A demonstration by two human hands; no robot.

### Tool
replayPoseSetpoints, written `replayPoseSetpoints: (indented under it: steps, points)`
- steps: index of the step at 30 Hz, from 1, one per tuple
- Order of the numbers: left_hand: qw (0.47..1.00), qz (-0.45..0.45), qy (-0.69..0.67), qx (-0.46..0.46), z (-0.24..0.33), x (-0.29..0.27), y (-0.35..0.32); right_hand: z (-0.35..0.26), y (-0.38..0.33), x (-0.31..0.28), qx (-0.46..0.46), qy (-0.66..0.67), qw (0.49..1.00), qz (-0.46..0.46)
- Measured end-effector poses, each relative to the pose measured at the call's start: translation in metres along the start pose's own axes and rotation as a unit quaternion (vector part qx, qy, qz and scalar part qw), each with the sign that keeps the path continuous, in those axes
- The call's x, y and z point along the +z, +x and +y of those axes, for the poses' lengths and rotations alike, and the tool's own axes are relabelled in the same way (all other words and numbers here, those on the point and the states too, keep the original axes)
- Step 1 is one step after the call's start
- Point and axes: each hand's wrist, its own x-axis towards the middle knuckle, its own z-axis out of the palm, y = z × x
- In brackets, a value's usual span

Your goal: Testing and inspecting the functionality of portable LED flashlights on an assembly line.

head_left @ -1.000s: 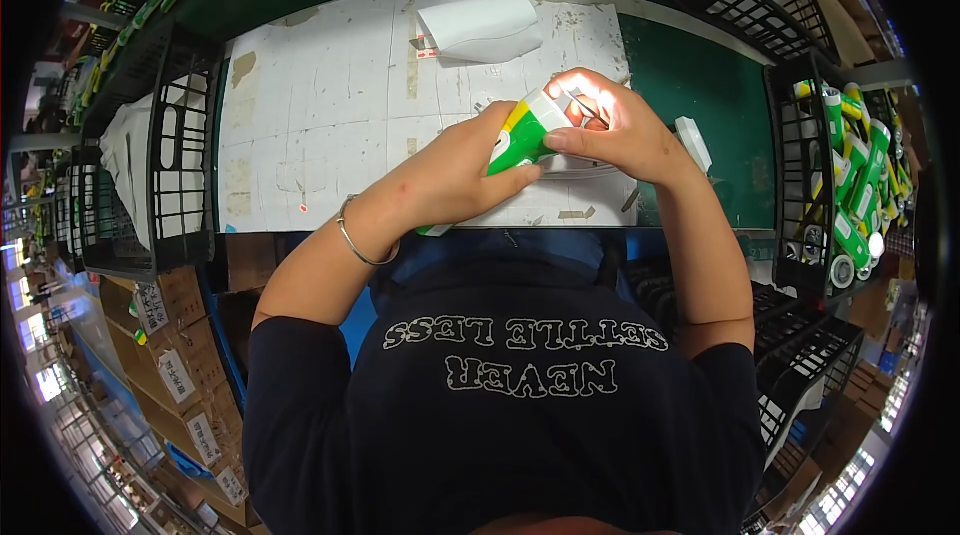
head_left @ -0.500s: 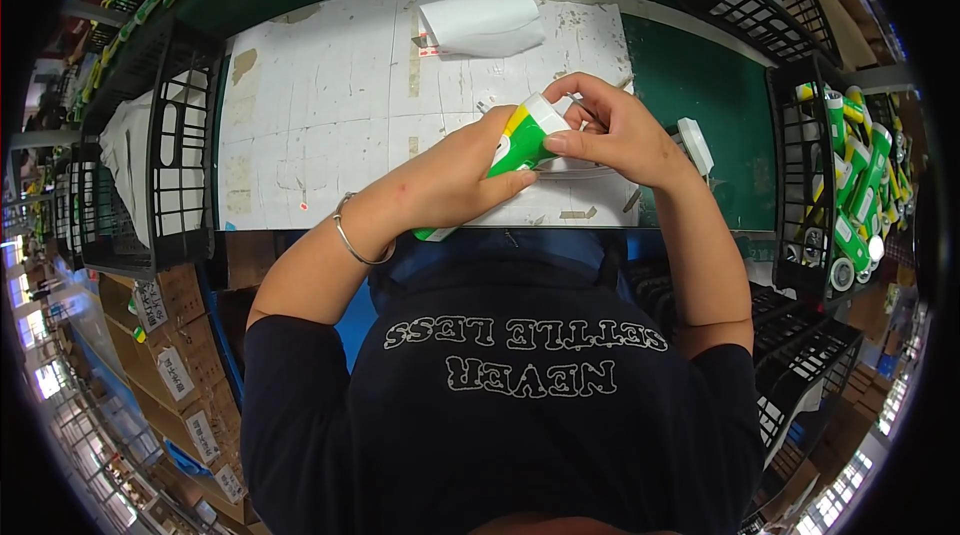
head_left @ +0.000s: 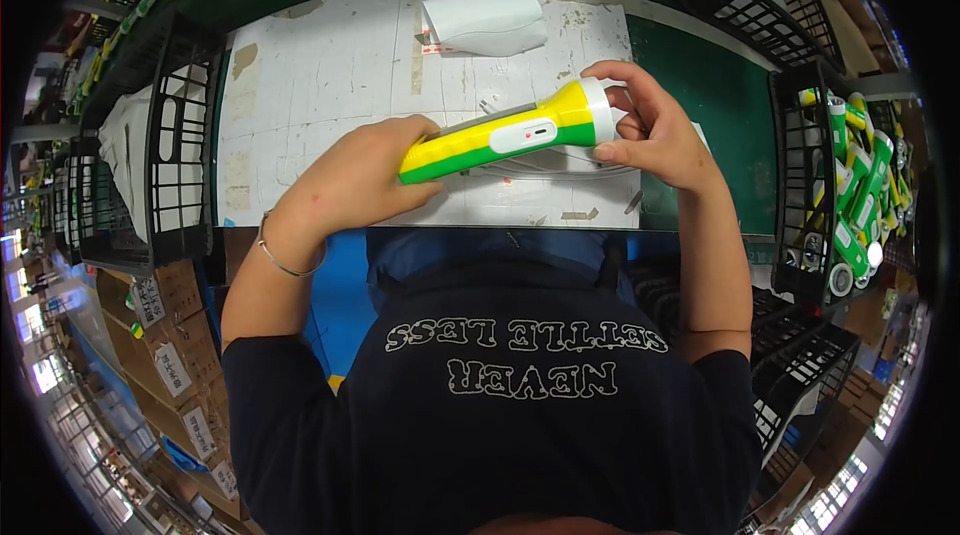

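A yellow and green flashlight (head_left: 470,147) with a white head rim lies across my two hands, its head toward the right. My left hand (head_left: 360,175) wraps round the tail end. At the other end, my right hand (head_left: 670,140) grips the white rim between thumb and fingers. An oval white panel with a small red dot and a dark slot shows on the flashlight's side. Behind and below it a white cable (head_left: 590,167) rests on the white work board (head_left: 320,75), partly covered by the flashlight and my right hand.
A curled white sheet (head_left: 490,23) lies at the board's far side. Black plastic crates stand left (head_left: 165,135) and right (head_left: 790,170), the right one full of flashlights (head_left: 860,195). Another black crate (head_left: 730,0) is at the far right. Cartons (head_left: 170,365) sit lower left.
The flashlight has turned from steeply tilted to nearly level, and its side panel now faces up. My left hand has moved left to the tail; my right hand has moved slightly right with the head.
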Motion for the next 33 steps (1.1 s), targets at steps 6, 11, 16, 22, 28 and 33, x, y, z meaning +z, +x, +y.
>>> replayPoseSetpoints:
  steps: [6,11,16,22,28,33]
  points:
    - [0.985,-0.045,-0.167,0.003,-0.001,0.012,0.01,0.001,0.017,0.024,0.022,0.061,0.997,-0.037]
    - [0.943,0.044,-0.328,-0.03,-0.011,0.042,0.03,0.04,0.046,0.053,0.049,-0.37,0.921,0.109]
    - [0.923,0.071,-0.373,-0.056,-0.008,0.05,0.034,0.06,0.051,0.073,-0.017,-0.476,0.87,0.123]
    - [0.947,0.142,-0.281,-0.063,-0.019,0.056,0.04,0.039,0.033,0.049,-0.008,0.033,0.992,0.125]
    - [0.95,0.139,-0.276,-0.037,-0.001,0.063,0.048,0.019,0.027,0.047,0.001,-0.101,0.984,0.144]
    - [0.948,0.151,-0.277,-0.041,0.005,0.066,0.051,0.019,0.025,0.046,-0.013,-0.1,0.98,0.169]
